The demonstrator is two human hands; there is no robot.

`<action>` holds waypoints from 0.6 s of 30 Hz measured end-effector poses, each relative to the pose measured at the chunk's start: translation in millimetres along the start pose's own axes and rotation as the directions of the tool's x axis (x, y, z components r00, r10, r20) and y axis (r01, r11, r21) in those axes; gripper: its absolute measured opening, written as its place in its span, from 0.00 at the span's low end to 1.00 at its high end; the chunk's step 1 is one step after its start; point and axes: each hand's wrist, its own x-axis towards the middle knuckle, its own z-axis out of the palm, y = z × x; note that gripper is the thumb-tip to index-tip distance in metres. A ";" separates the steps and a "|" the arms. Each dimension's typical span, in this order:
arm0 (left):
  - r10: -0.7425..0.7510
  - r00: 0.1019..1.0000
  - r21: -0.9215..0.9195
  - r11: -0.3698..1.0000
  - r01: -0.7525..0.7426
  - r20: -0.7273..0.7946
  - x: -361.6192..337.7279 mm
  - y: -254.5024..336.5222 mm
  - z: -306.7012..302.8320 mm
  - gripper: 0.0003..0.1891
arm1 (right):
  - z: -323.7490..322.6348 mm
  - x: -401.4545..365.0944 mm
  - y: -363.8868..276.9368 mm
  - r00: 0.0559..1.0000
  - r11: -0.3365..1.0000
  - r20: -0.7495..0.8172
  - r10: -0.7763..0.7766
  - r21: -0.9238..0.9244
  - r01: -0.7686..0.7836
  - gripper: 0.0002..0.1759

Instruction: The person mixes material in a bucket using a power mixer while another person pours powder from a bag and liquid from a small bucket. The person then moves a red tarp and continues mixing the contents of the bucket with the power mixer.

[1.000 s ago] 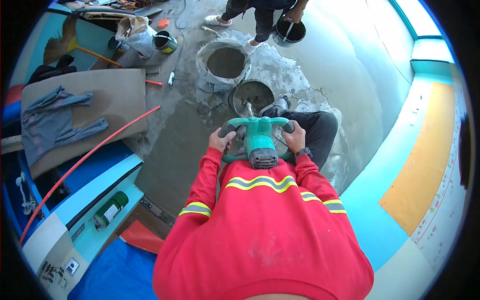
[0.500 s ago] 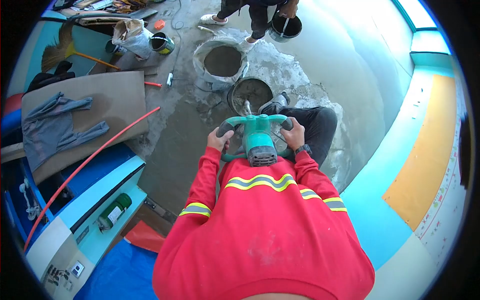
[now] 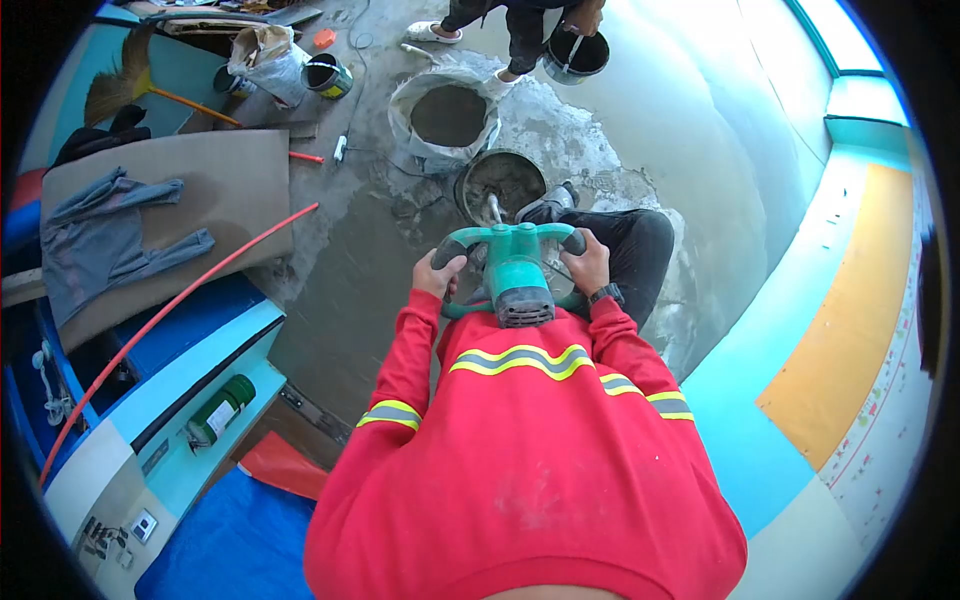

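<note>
A green handheld power mixer (image 3: 518, 262) is held in front of my body by its two black-gripped handles. My left hand (image 3: 437, 274) is wrapped round the left grip, and my right hand (image 3: 588, 262), with a dark watch at the wrist, closes round the right one. The mixer's metal shaft (image 3: 494, 208) reaches down into a dark bucket (image 3: 461, 190) of grey wet mix. What is at the shaft's lower end is hidden in the mix. Just beyond stands a white sack (image 3: 402, 118), its rim rolled open around grey material.
At the top, another person's hand (image 3: 584, 18) holds a black bucket (image 3: 577, 62). Smooth grey wet-looking floor (image 3: 690, 110) spreads right. On the left are a brown board (image 3: 240, 190) with a grey garment (image 3: 110, 230), a red pipe (image 3: 180, 298), a broom (image 3: 120, 90) and a cord (image 3: 352, 80).
The view has shifted slightly, so the things on the left sit a little further left. Both hands keep their hold on the mixer, and the shaft stays in the bucket.
</note>
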 end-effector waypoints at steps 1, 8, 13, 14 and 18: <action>0.011 1.000 -0.005 1.000 -0.011 -0.002 2.4 1.0 0.9 0.16 | -0.7 3.6 -1.2 1.000 1.000 -0.005 -0.004 -0.007 0.004 0.21; 0.018 0.999 -0.030 0.999 -0.019 -0.028 -0.5 -1.3 0.3 0.15 | -1.2 4.6 -6.8 1.000 1.000 0.022 -0.021 -0.007 0.021 0.22; 0.016 0.999 -0.031 0.999 -0.017 -0.047 0.0 -7.2 -3.3 0.15 | 1.1 8.7 -8.6 0.999 0.998 0.033 -0.030 -0.053 0.031 0.23; 0.018 0.999 -0.048 0.999 -0.020 -0.048 -1.9 -10.3 -3.8 0.15 | 0.9 7.1 -8.9 0.999 0.998 0.041 -0.022 -0.052 0.024 0.23; 0.040 0.999 -0.067 0.997 -0.043 -0.036 -1.1 -12.8 -5.3 0.15 | 0.6 5.3 -13.4 0.999 0.998 0.045 -0.011 -0.059 0.014 0.23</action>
